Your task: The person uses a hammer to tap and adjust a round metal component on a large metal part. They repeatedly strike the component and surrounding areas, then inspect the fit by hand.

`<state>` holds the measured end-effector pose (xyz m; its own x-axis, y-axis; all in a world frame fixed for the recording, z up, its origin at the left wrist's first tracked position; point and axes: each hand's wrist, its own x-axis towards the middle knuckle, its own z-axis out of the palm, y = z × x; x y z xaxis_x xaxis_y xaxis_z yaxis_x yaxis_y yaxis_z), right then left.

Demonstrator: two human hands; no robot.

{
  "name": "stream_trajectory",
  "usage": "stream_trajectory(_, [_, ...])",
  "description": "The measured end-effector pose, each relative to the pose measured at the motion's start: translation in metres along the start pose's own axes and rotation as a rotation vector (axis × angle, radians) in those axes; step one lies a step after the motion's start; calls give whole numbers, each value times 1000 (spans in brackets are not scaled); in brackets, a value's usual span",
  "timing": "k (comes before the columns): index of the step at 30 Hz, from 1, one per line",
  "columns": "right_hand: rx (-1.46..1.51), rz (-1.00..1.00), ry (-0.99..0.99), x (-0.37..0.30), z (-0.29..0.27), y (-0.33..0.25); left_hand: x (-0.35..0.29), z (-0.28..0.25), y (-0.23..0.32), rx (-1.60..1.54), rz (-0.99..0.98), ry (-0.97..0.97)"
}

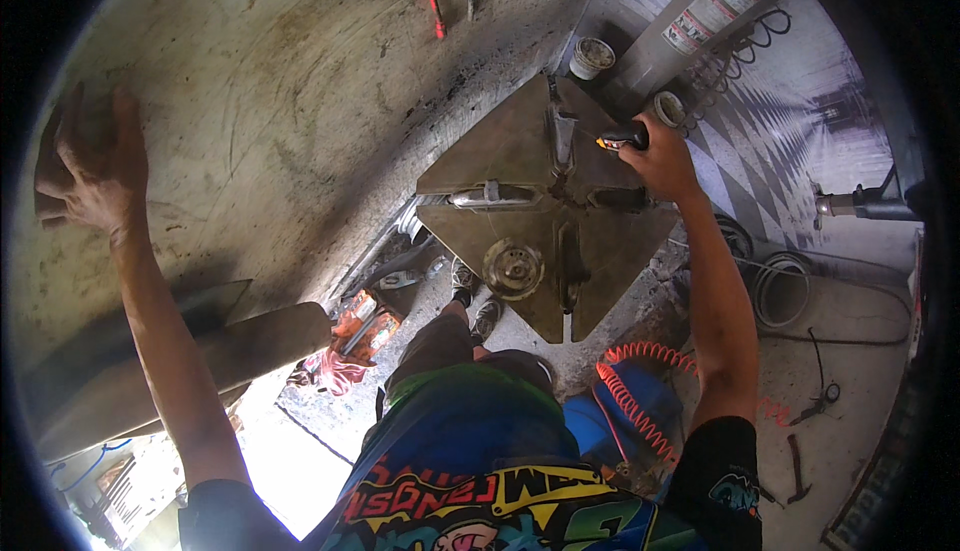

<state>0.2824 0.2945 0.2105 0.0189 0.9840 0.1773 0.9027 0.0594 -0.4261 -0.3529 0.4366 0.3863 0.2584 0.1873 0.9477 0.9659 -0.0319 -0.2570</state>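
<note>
Head view: right hand (658, 163) grips black-and-yellow tool (624, 139) over metal turntable (500, 158), held in palm, likely for steady control; left hand (103, 179) spreads open at stained pale surface (260, 81), perhaps bracing for balance, contact unclear.

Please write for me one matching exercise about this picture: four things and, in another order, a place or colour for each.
1. left hand
2. small tool
3. round metal disc
4. coiled hose

A. orange-red
B. on the dark metal plate
C. held in the right hand
D. near the picture's left edge

Pairs: 1-D, 2-C, 3-B, 4-A
</note>
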Motion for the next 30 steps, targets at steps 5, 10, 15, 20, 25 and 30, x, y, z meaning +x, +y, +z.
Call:
stream_trajectory(5, [-24, 25, -72, 10, 4, 9, -3, -1, -4, 58, -6, -55])
stream_trajectory(10, [-26, 22, -84, 13, 9, 21, -5, 2, -15, 73, 3, -85])
stream_trajectory(15, [-68, 46, -119, 17, 15, 30, -2, -1, -11, 81, 27, -76])
stream_trajectory(20, [-37, 102, -106, 24, 18, 39, -2, 1, 1, -45, -13, 44])
stream_trajectory(25, [-40, 93, -73, 30, 17, 50, -4, 1, -10, 163, -11, -116])
stream_trajectory(30, [-113, 57, -17, 36, 16, 59, -7, 4, -18, 117, 2, -70])
